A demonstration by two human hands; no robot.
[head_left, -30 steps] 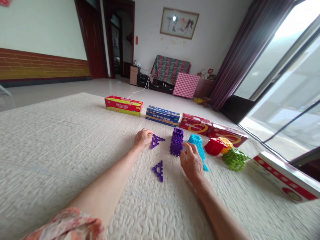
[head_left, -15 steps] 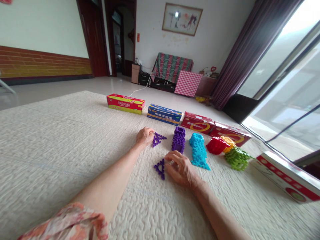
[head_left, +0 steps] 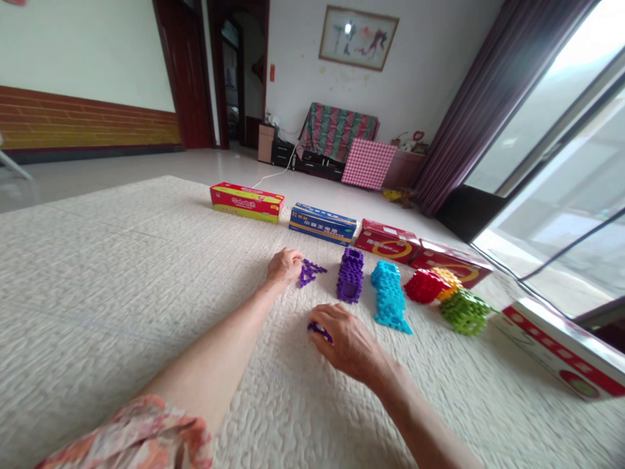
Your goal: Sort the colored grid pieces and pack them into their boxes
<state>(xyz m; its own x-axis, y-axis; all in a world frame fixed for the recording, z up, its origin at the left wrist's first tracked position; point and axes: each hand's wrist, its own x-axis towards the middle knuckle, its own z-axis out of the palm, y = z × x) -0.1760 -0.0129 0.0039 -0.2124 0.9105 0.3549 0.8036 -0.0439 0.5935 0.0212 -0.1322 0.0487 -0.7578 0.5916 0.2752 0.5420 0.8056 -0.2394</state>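
My left hand (head_left: 284, 266) rests on the cream quilted cover with its fingers curled at the edge of a purple triangular building piece (head_left: 307, 273); the fingertips are partly hidden, but they appear to pinch its left corner. Nearer to me, my right hand (head_left: 346, 340) is closed over a second purple triangular piece (head_left: 321, 332), most of which lies under the fingers. Beyond the right hand stands a purple block stack (head_left: 350, 277). To its right is a light blue block stack (head_left: 389, 296) with a pointed near end.
Red (head_left: 424, 286), yellow (head_left: 450, 281) and green (head_left: 465, 312) block pieces sit to the right. A row of boxes, including a red-and-yellow box (head_left: 247, 203), a blue box (head_left: 322, 225) and dark red boxes (head_left: 388, 241), edges the far side. A white-and-red box (head_left: 561, 348) lies at right.
My right hand has moved slightly left and closed over the nearer purple triangle, which lay mostly uncovered beside it. My left hand has stayed at its piece.
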